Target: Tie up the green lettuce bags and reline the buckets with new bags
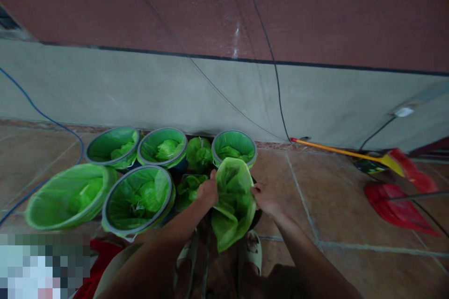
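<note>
A thin green plastic bag (234, 196) hangs spread at the mouth between my two hands, above a dark bin (257, 217) mostly hidden behind it. My left hand (208, 192) is closed on the bag's left edge, thumb up. On the opposite edge, my right hand (265, 197) pinches the plastic. Just left of my left hand is a small container (185, 191) with green plastic in it. Behind the bag stands a round bin (234, 131) with a grey rim and a green liner.
Several green-lined bins (138, 201) stand to the left, near a tied green bag (199, 154). A broom (329, 150) and red dustpan (393, 205) lie right. A blue hose (38, 108) crosses the tiles. Black cables (270, 46) hang along the wall. A blurred patch covers the lower left.
</note>
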Demonstrator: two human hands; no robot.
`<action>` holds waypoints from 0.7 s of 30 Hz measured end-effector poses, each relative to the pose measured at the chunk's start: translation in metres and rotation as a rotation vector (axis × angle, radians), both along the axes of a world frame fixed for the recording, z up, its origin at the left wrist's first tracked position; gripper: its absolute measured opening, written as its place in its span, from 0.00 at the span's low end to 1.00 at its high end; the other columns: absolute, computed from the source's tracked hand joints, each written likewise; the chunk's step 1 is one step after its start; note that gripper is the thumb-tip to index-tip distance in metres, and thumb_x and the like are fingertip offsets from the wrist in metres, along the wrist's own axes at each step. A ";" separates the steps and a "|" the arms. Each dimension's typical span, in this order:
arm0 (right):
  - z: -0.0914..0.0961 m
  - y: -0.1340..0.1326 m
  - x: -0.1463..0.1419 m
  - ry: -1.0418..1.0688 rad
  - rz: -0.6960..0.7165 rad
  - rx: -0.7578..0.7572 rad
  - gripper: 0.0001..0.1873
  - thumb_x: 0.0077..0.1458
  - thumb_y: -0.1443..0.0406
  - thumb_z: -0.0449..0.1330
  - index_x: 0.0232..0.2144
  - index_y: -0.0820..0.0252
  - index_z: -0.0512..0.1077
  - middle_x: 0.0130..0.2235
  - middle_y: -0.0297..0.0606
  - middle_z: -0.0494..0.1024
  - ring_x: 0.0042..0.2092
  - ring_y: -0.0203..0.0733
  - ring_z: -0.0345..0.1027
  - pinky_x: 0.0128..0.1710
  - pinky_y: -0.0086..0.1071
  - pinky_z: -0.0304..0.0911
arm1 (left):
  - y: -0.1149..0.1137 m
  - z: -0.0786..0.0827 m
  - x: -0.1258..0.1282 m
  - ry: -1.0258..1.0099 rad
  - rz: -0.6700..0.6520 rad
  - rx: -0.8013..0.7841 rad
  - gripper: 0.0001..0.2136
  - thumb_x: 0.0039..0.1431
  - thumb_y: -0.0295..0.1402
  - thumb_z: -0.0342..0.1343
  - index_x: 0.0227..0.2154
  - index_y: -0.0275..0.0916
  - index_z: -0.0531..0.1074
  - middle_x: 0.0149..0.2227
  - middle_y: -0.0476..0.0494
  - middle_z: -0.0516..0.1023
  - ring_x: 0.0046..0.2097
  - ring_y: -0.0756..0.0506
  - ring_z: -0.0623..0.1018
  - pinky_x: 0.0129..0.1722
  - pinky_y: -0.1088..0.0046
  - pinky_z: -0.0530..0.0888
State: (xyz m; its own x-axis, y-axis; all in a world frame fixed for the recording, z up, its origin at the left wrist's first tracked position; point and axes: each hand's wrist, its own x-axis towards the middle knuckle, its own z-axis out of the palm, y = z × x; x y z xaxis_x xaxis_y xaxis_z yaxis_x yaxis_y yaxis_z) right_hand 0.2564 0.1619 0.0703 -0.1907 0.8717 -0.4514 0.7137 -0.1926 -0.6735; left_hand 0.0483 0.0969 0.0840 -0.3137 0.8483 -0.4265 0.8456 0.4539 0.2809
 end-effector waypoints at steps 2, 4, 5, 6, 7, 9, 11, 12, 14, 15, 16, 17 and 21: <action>0.004 0.012 0.018 -0.349 0.138 0.145 0.12 0.55 0.67 0.53 0.28 0.64 0.75 0.34 0.47 0.79 0.39 0.47 0.76 0.37 0.33 0.66 | 0.002 0.009 -0.024 0.167 -0.018 -0.038 0.29 0.61 0.25 0.46 0.65 0.29 0.49 0.46 0.24 0.75 0.51 0.36 0.77 0.48 0.63 0.72; 0.008 0.019 0.032 -0.567 0.193 0.178 0.13 0.55 0.69 0.52 0.34 0.66 0.77 0.39 0.52 0.80 0.45 0.51 0.75 0.41 0.35 0.66 | 0.002 0.017 -0.047 0.225 0.018 -0.111 0.26 0.61 0.24 0.45 0.63 0.27 0.53 0.48 0.21 0.74 0.52 0.34 0.76 0.47 0.61 0.72; 0.010 0.020 0.036 -0.626 0.200 0.149 0.14 0.55 0.69 0.52 0.36 0.66 0.78 0.41 0.54 0.79 0.47 0.53 0.74 0.41 0.36 0.66 | 0.001 0.019 -0.056 0.227 0.020 -0.130 0.25 0.60 0.24 0.46 0.60 0.27 0.57 0.47 0.21 0.75 0.52 0.34 0.76 0.47 0.60 0.72; 0.011 0.019 0.037 -0.664 0.201 0.111 0.15 0.56 0.69 0.51 0.38 0.66 0.78 0.42 0.54 0.79 0.47 0.54 0.74 0.41 0.37 0.67 | 0.000 0.020 -0.062 0.219 0.022 -0.150 0.23 0.58 0.24 0.47 0.58 0.28 0.60 0.47 0.22 0.75 0.51 0.33 0.76 0.46 0.59 0.73; 0.012 0.017 0.036 -0.691 0.194 0.071 0.16 0.56 0.68 0.51 0.40 0.65 0.78 0.43 0.54 0.79 0.48 0.55 0.73 0.40 0.38 0.67 | -0.001 0.021 -0.065 0.205 0.015 -0.161 0.22 0.57 0.24 0.49 0.56 0.29 0.63 0.46 0.24 0.76 0.51 0.32 0.76 0.46 0.59 0.73; 0.014 0.011 0.026 -0.726 0.179 0.021 0.16 0.57 0.67 0.52 0.43 0.64 0.76 0.45 0.53 0.78 0.48 0.56 0.73 0.40 0.40 0.67 | -0.002 0.019 -0.062 0.183 -0.007 -0.162 0.24 0.54 0.24 0.52 0.55 0.32 0.64 0.47 0.27 0.76 0.50 0.32 0.76 0.45 0.58 0.73; 0.013 0.004 0.013 -0.745 0.182 0.060 0.18 0.57 0.66 0.54 0.48 0.64 0.74 0.47 0.53 0.76 0.49 0.56 0.72 0.42 0.41 0.66 | 0.000 0.017 -0.051 0.174 -0.034 -0.121 0.28 0.52 0.25 0.54 0.58 0.36 0.61 0.51 0.28 0.73 0.53 0.32 0.74 0.47 0.55 0.72; 0.013 0.000 0.007 -0.747 0.194 0.118 0.20 0.56 0.66 0.55 0.50 0.64 0.71 0.49 0.54 0.75 0.51 0.56 0.70 0.44 0.42 0.65 | 0.003 0.016 -0.046 0.170 -0.046 -0.085 0.30 0.51 0.26 0.55 0.59 0.37 0.60 0.54 0.29 0.71 0.55 0.32 0.73 0.49 0.54 0.70; 0.009 -0.006 -0.005 -0.715 0.235 0.266 0.25 0.55 0.65 0.58 0.56 0.64 0.67 0.53 0.54 0.71 0.55 0.56 0.66 0.49 0.43 0.62 | 0.010 0.014 -0.035 0.147 -0.071 0.009 0.31 0.51 0.29 0.57 0.60 0.40 0.60 0.56 0.31 0.69 0.57 0.33 0.70 0.53 0.52 0.68; 0.007 -0.008 -0.009 -0.676 0.255 0.333 0.28 0.54 0.65 0.58 0.58 0.63 0.65 0.55 0.53 0.70 0.56 0.56 0.64 0.51 0.44 0.60 | 0.014 0.013 -0.032 0.130 -0.080 0.059 0.29 0.51 0.31 0.57 0.59 0.41 0.62 0.56 0.33 0.70 0.57 0.34 0.70 0.54 0.53 0.67; 0.005 -0.009 -0.013 -0.623 0.273 0.382 0.29 0.55 0.64 0.59 0.59 0.62 0.63 0.55 0.51 0.69 0.56 0.55 0.63 0.53 0.43 0.59 | 0.018 0.012 -0.029 0.113 -0.081 0.102 0.26 0.53 0.33 0.57 0.57 0.41 0.64 0.55 0.34 0.71 0.56 0.35 0.71 0.54 0.54 0.66; 0.003 -0.008 -0.017 -0.564 0.287 0.417 0.30 0.55 0.63 0.58 0.60 0.61 0.63 0.56 0.50 0.69 0.57 0.54 0.62 0.54 0.43 0.58 | 0.022 0.010 -0.027 0.096 -0.076 0.133 0.23 0.55 0.34 0.56 0.55 0.42 0.67 0.53 0.36 0.73 0.55 0.37 0.72 0.54 0.56 0.66; -0.007 0.006 -0.027 -0.378 0.242 0.448 0.22 0.59 0.63 0.54 0.54 0.61 0.69 0.52 0.47 0.74 0.53 0.49 0.66 0.52 0.37 0.58 | 0.037 -0.002 -0.026 -0.040 -0.018 0.178 0.13 0.61 0.34 0.49 0.43 0.40 0.76 0.45 0.38 0.79 0.49 0.40 0.76 0.50 0.64 0.68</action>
State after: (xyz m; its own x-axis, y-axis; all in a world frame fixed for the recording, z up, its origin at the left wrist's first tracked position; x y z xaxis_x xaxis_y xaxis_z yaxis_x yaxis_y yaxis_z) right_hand 0.2295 0.1679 0.0636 -0.3053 0.9437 -0.1272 0.9060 0.2467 -0.3440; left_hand 0.0225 0.1338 0.0824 -0.2837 0.9170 -0.2806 0.8399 0.3788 0.3888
